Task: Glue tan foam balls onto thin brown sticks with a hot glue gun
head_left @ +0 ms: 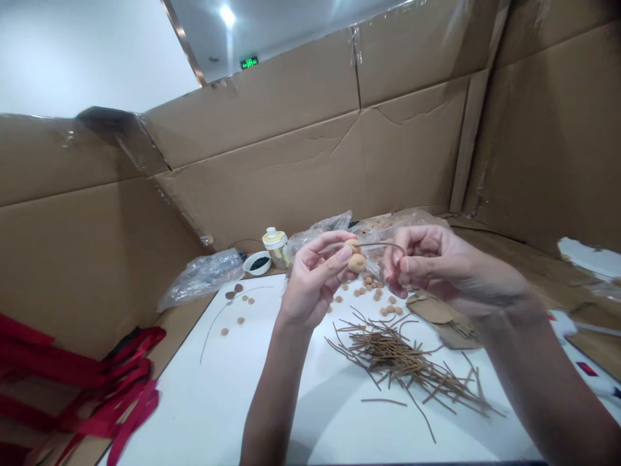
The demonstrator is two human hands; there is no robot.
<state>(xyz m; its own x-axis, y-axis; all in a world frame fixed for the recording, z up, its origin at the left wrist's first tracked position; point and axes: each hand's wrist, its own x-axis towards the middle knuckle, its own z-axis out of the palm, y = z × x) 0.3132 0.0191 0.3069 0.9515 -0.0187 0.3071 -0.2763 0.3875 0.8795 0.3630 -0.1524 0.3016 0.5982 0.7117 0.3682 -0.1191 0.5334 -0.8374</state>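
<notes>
Between the thumb and fingers of my left hand (317, 278) is a pair of round tan felt-like balls (357, 263), one above the other. A thin brown stem (381, 244) runs from the upper ball across to my right hand (427, 259), which pinches its far end between thumb and finger. The stem bows slightly upward. Below both hands lies a heap of similar brown stems (398, 356) on the white table (204, 414). Several small tan balls (377, 291) are scattered just behind the heap, partly hidden by my hands.
At the back stand a white bowl of dark bits (257, 263) and a yellow-white bottle (275, 246), with plastic bags (198, 278) nearby. A thin wire with brown pieces (233, 292) lies left. Red ribbons (130, 395) hang at the left edge; a glue gun (563, 322) sits right. Cardboard walls (291, 162) enclose the table.
</notes>
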